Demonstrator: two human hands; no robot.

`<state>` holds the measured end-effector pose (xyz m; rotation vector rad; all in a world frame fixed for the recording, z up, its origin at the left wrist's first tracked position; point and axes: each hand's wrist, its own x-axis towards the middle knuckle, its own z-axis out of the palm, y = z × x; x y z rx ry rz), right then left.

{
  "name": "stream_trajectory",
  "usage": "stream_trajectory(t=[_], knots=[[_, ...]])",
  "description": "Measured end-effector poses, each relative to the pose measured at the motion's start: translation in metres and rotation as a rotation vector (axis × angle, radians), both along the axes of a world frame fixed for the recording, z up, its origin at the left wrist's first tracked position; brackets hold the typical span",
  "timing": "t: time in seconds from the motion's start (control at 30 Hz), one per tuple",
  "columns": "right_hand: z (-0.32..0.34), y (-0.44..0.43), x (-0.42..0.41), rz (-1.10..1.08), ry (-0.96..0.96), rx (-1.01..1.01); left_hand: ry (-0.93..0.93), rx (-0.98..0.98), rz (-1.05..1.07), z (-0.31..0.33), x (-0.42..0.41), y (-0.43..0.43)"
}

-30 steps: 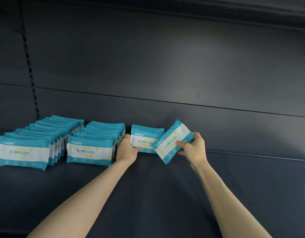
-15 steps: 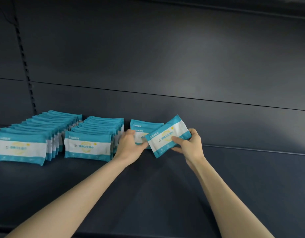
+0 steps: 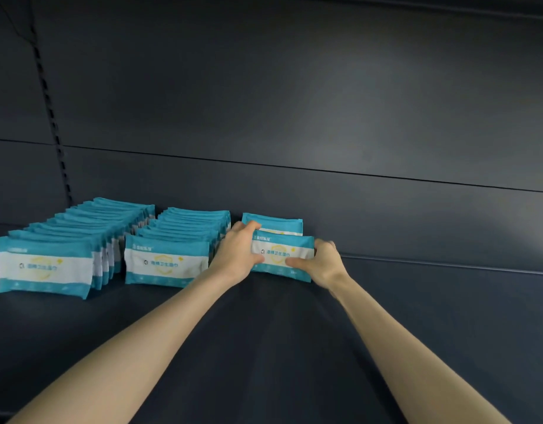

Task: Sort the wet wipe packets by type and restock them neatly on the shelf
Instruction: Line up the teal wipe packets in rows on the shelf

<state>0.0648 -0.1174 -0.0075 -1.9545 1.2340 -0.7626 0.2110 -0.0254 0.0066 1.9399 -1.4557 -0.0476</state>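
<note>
A teal-and-white wet wipe packet (image 3: 282, 255) stands upright on the dark shelf (image 3: 264, 332), held at both ends. My left hand (image 3: 238, 254) grips its left end, thumb on the front face. Its right end is gripped by my right hand (image 3: 320, 263), whose thumb lies along the lower front. Directly behind it stands another packet (image 3: 273, 223) near the back panel. Two full rows of the same packets stand to the left: a middle row (image 3: 172, 255) and a far-left row (image 3: 50, 264).
The shelf's dark back panel (image 3: 325, 133) rises behind the rows. A slotted upright (image 3: 50, 117) runs down the left side. Bare shelf surface stretches to the right of my right hand and in front of the rows.
The packet, tilted and held up by my right hand before, now stands upright on the shelf in front of the rear packet. My left hand has moved onto its left end.
</note>
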Motion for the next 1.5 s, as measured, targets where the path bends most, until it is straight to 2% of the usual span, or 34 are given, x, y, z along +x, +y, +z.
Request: stream_trajectory(t=[0.17, 0.37, 0.63, 0.7, 0.83, 1.0, 1.23, 1.37, 1.5], knots=[[0.008, 0.001, 0.001, 0.047, -0.059, 0.069, -0.090, -0.025, 0.020, -0.003, 0.000, -0.004], [0.011, -0.002, 0.007, 0.116, -0.071, -0.087, -0.288, -0.067, 0.025, -0.009, 0.004, -0.006], [0.006, -0.018, 0.023, 0.000, 0.171, -0.427, -0.458, 0.064, 0.109, -0.009, 0.013, -0.031], [0.006, -0.021, 0.022, 0.039, 0.200, -0.466, -0.496, 0.090, 0.115, -0.009, 0.013, -0.038], [0.004, -0.026, 0.018, 0.146, 0.355, -0.499, -0.567, 0.177, 0.079, -0.006, 0.018, -0.045], [0.003, -0.031, 0.018, 0.118, 0.385, -0.558, -0.606, 0.275, 0.050, -0.001, 0.021, -0.046], [0.004, -0.029, 0.019, 0.093, 0.477, -0.617, -0.683, 0.231, 0.111, -0.006, 0.018, -0.052], [0.008, -0.022, 0.021, 0.080, 0.529, -0.589, -0.682, 0.275, 0.129, -0.004, 0.015, -0.050], [0.025, -0.008, 0.017, 0.051, 0.461, -0.506, -0.646, 0.208, 0.071, 0.012, 0.009, -0.032]])
